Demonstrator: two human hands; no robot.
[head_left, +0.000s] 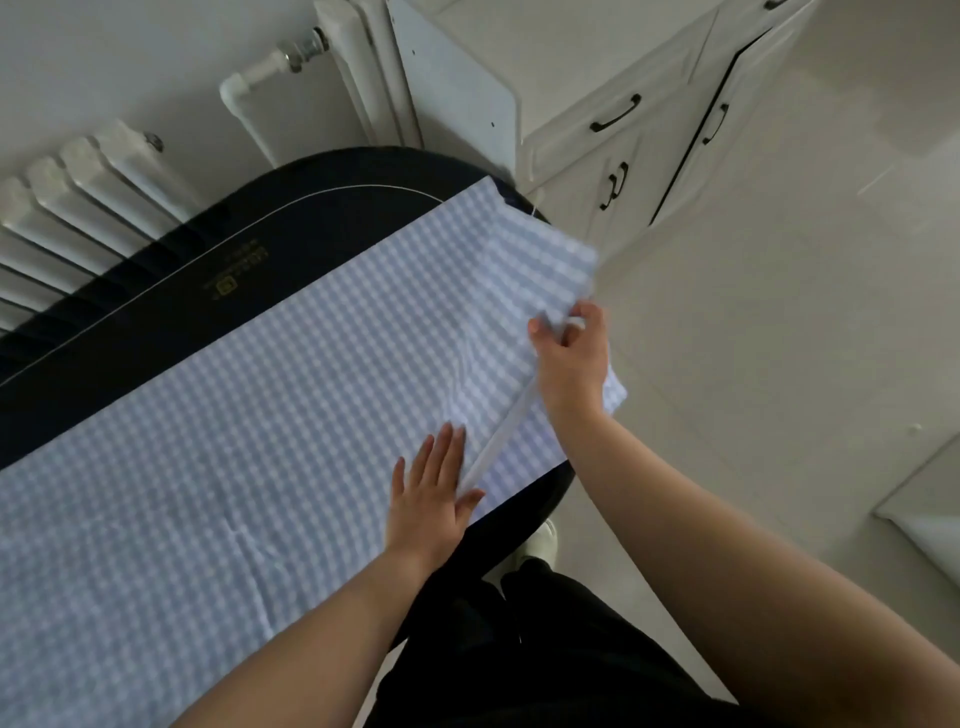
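Right grip (571, 358) pinches the checked cloth (260, 441) at its folded end, left grip (431, 493) flat on it nearby.

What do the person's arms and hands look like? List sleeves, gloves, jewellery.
Both forearms are bare as far as the frame shows them, with no sleeves in view. The left hand and right hand wear no gloves, and no rings, watch or bracelet show. Below are black trousers and a white shoe.
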